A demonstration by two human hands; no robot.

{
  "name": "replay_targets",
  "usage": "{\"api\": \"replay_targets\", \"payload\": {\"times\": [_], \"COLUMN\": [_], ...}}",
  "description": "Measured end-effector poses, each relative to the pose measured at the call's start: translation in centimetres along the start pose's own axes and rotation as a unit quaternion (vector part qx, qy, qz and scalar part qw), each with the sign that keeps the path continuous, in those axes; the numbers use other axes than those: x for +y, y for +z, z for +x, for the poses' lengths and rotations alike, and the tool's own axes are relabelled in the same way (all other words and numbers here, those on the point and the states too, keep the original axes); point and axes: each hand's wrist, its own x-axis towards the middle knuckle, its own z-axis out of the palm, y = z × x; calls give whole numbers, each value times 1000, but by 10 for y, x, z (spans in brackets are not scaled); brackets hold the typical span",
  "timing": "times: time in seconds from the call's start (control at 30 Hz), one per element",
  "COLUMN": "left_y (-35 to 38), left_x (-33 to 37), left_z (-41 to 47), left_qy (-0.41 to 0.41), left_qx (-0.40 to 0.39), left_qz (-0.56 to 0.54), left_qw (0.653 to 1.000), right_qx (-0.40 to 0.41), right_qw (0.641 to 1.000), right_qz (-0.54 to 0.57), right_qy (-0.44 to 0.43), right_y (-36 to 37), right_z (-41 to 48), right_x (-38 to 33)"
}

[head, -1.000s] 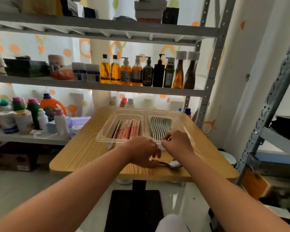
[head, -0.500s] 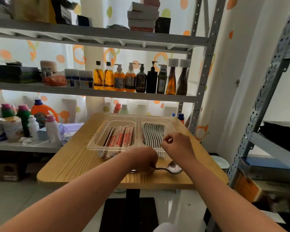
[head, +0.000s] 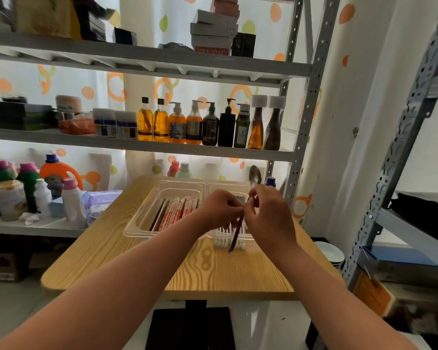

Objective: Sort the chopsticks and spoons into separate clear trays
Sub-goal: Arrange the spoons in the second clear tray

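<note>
Head-camera view, looking down along two bare forearms at a light wooden table (head: 212,274). Two clear trays sit side by side at the far end of the table, touching each other. The left tray (head: 137,224) holds a row of chopsticks (head: 177,213), some in red-and-white paper sleeves and some dark. The right tray (head: 229,184) holds spoons (head: 224,240), mostly hidden behind the hands; only their ends show through the near wall.

Both hands are raised over the right tray, with their fingertips almost meeting. The right hand (head: 269,213) has its fingers curled around the handle of a metal spoon (head: 254,175), which stands nearly upright with its bowl above the knuckles. The left hand (head: 220,208) is closed in a narrow pinch. A single dark chopstick (head: 235,233) hangs slanted from the point where the hands meet, its lower tip near the table just in front of the right tray. The left hand appears to hold it, though the overlapping fingers make this hard to confirm.

Behind the table, grey metal shelves (head: 162,147) carry a row of amber and dark bottles (head: 207,125).
</note>
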Motion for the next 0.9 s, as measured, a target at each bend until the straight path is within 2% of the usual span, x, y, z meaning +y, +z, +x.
{"api": "replay_targets", "payload": {"times": [0.1,0.17,0.3,0.43,0.7,0.8,0.9], "left_y": [-2,-2,3,16,23,23,22], "left_x": [-1,-3,-2,-1,-6,-6,-6], "left_z": [11,18,28,38,48,52,58], "left_qy": [-53,-85,-149,-215,-269,-273,-265], "left_qx": [71,107,160,196,227,228,194], "left_qz": [-49,-89,-144,-190,-267,-257,-235], "left_qw": [995,987,965,938,897,899,915], "right_qx": [-8,-41,-84,-50,-116,-134,-143], "right_qw": [999,998,977,959,927,913,922], "right_qz": [2,-13,-176,-254,-317,-340,-314], "right_qy": [-35,-43,-83,-113,-165,-180,-175], "right_y": [8,17,35,38,49,48,53], "right_z": [-9,-16,-22,-12,7,12,16], "right_x": [-3,-5,-8,-1,15,15,20]}}
